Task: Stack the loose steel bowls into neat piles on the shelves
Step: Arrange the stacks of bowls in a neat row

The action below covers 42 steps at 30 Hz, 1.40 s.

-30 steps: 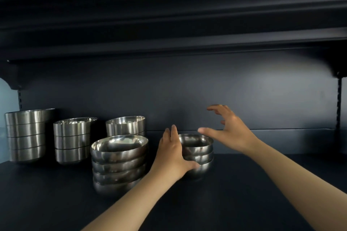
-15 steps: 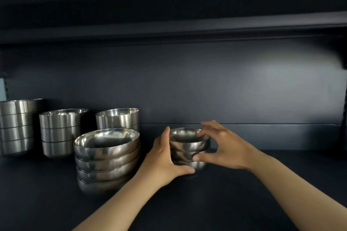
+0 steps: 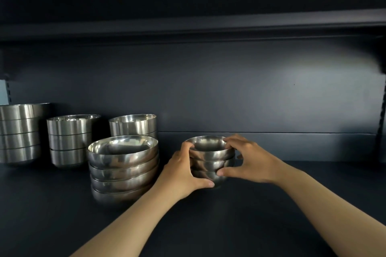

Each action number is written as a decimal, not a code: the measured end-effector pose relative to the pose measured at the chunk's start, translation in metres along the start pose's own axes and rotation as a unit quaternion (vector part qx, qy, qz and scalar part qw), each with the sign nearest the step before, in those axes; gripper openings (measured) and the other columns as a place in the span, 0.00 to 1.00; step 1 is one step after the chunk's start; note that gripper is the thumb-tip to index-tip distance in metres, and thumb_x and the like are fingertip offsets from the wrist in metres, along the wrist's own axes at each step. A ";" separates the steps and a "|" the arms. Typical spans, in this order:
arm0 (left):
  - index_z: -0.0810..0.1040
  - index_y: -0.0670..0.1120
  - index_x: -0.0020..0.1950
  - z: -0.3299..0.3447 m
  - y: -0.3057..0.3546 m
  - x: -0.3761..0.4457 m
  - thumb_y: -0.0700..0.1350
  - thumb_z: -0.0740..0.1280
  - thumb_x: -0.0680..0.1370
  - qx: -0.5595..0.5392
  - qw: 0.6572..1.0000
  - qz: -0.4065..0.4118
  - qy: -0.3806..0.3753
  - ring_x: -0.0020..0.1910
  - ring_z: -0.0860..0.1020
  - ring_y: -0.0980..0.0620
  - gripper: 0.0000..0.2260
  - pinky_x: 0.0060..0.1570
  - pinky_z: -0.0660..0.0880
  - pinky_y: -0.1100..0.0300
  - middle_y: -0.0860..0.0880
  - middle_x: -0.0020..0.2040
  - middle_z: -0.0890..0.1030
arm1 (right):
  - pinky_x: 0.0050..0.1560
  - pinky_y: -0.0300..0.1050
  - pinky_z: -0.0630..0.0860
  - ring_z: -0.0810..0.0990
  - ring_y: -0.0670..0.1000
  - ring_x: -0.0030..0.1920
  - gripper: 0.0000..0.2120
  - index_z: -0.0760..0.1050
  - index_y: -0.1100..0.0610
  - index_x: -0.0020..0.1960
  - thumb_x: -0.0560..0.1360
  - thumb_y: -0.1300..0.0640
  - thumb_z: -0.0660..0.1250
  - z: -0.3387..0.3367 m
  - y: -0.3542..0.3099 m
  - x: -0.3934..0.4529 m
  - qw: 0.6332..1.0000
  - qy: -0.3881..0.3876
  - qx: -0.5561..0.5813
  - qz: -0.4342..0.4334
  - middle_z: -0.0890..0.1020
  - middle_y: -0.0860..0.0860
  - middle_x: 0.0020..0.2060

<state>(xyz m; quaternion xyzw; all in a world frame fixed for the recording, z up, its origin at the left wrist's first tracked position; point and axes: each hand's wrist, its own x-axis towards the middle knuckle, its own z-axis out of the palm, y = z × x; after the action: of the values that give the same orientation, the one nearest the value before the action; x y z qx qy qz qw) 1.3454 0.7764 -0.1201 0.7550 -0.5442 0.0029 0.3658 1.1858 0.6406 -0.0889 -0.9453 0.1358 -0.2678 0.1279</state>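
Note:
A small stack of three steel bowls [image 3: 210, 158] stands on the dark shelf [image 3: 250, 215] near its middle. My left hand [image 3: 181, 175] grips the stack's left side, thumb under the bottom bowl and fingers up at the top rim. My right hand [image 3: 248, 162] grips the right side, fingers on the top rim and thumb against the lowest bowl. Just left of it stands a wider stack of several shallow bowls [image 3: 123, 169].
Three stacks of straight-sided steel bowls line the back left: one at the far left [image 3: 19, 133], one in the middle [image 3: 70, 140], one behind the wide stack [image 3: 133, 124]. An upper shelf [image 3: 188, 27] overhangs. The back panel [image 3: 271, 89] is close behind.
My right hand came down from above and closed on the small stack's right side. My left hand's fingers rose onto the top rim. The view drew nearer.

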 end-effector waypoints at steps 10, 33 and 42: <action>0.33 0.63 0.72 0.001 -0.002 0.000 0.51 0.79 0.62 -0.026 0.999 -0.036 -0.030 0.61 0.72 0.54 0.59 0.57 0.69 0.63 0.52 0.68 0.69 | 0.53 0.47 0.77 0.74 0.44 0.54 0.32 0.71 0.49 0.57 0.59 0.34 0.71 0.004 0.002 0.001 1.000 -0.001 0.026 0.017 0.70 0.41 0.54; 0.29 0.59 0.72 0.036 0.058 0.013 0.44 0.80 0.63 -0.175 0.981 -0.039 -0.072 0.66 0.67 0.58 0.62 0.56 0.66 0.66 0.55 0.72 0.65 | 0.42 0.33 0.70 0.74 0.38 0.47 0.29 0.69 0.43 0.50 0.54 0.35 0.73 -0.050 0.026 -0.038 0.996 0.054 0.006 0.070 0.72 0.37 0.48; 0.29 0.59 0.72 0.107 0.138 0.024 0.45 0.79 0.64 -0.190 0.973 -0.016 -0.129 0.70 0.65 0.53 0.61 0.66 0.66 0.58 0.55 0.74 0.63 | 0.41 0.31 0.71 0.76 0.37 0.46 0.27 0.72 0.44 0.50 0.55 0.40 0.77 -0.108 0.082 -0.110 0.988 0.082 -0.012 0.127 0.76 0.39 0.47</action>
<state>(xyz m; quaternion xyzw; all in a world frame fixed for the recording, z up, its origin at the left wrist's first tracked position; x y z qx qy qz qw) 1.1998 0.6779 -0.1126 0.6743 -0.5651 -0.2036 0.4295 1.0223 0.5821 -0.0772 -0.8966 0.2678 -0.3248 0.1375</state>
